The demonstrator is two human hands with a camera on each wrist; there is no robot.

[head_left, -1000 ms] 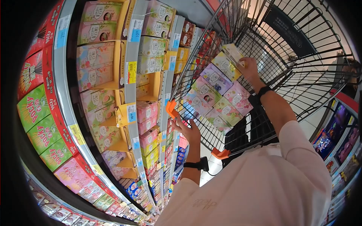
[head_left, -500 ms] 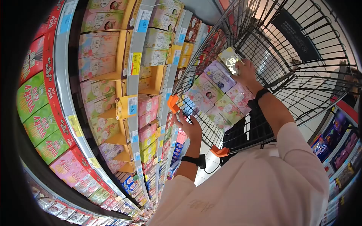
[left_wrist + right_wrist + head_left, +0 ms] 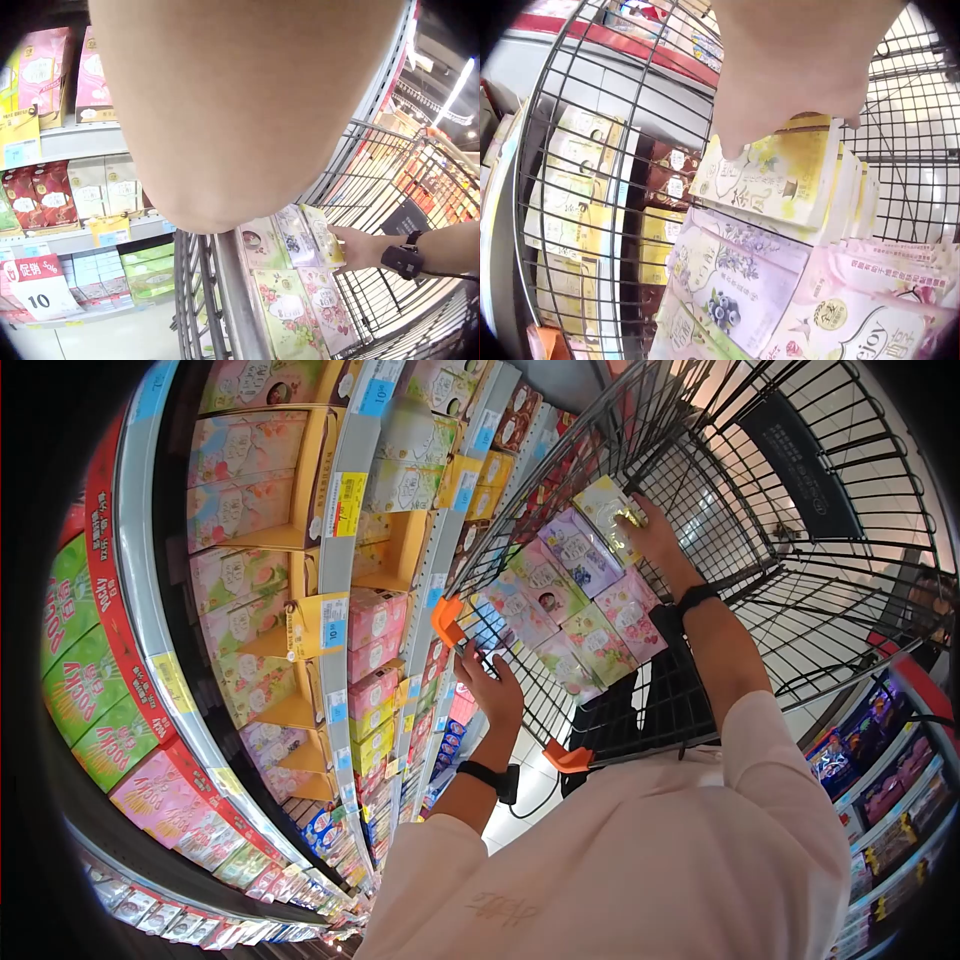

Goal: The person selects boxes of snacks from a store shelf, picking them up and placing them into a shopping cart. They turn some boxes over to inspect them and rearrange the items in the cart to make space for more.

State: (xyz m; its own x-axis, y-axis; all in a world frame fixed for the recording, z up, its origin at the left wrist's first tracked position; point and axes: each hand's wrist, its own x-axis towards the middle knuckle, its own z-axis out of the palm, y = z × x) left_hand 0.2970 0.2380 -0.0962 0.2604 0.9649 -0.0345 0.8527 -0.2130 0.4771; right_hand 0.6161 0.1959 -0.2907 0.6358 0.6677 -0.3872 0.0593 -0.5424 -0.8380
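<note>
My right hand grips a yellow carton at the far end of the packed cartons in the shopping cart. In the right wrist view, its fingers lie over the top edge of that yellow carton, with more yellow-and-white cartons stacked beneath. Alongside it sits a lavender carton with blueberries, and nearer me are pink and green floral cartons. My left hand is at the near left rim of the cart, just below an orange corner piece, fingers spread loosely and holding nothing.
Left of the cart runs a shelf of floral cartons with price tags, and red and green Pocky boxes stand further left. A dark sign panel hangs on the cart's right side. Another shelf of snacks lies at right.
The yellow carton has gone from tilted, with its pale side showing, to lying in line with the others, my right hand still on it. My left hand stays by the cart rim.
</note>
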